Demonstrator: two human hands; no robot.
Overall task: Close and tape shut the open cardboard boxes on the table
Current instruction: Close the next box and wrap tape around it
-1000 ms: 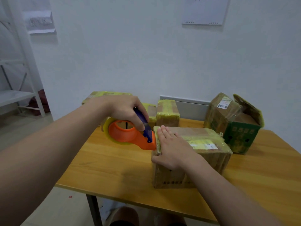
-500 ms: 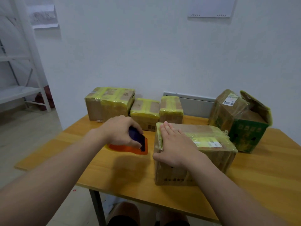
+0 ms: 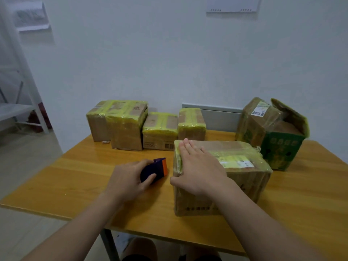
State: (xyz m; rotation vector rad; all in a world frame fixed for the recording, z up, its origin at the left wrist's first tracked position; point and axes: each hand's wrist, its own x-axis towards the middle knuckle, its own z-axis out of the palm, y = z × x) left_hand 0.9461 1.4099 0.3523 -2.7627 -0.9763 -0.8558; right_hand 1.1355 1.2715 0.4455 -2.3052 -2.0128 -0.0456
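1. Cardboard box [image 3: 244, 179] near desk [image 3: 75, 176] front edge, long axis left-right; right hand [image 3: 199, 166] flat on its left end, fingers straight.
2. Left hand [image 3: 128, 178] grips tape dispenser [image 3: 156, 167], just left of box.

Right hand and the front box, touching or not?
Touching. The head view shows the right hand lying flat on the taped top of the front box, thumb against its left side.

1. Five taped cardboard boxes [image 3: 116, 125] [image 3: 160, 129] [image 3: 191, 123] [image 3: 235, 166] [image 3: 254, 123] are sitting on one table [image 3: 75, 176].
2. One open green box [image 3: 282, 149] is standing among them.
3. One tape dispenser [image 3: 154, 169] is showing.
4. Two hands are showing: one left hand [image 3: 126, 178], one right hand [image 3: 199, 168].
5. Two paper sheets [image 3: 232, 4] [image 3: 32, 17] are hanging on the wall [image 3: 169, 53].
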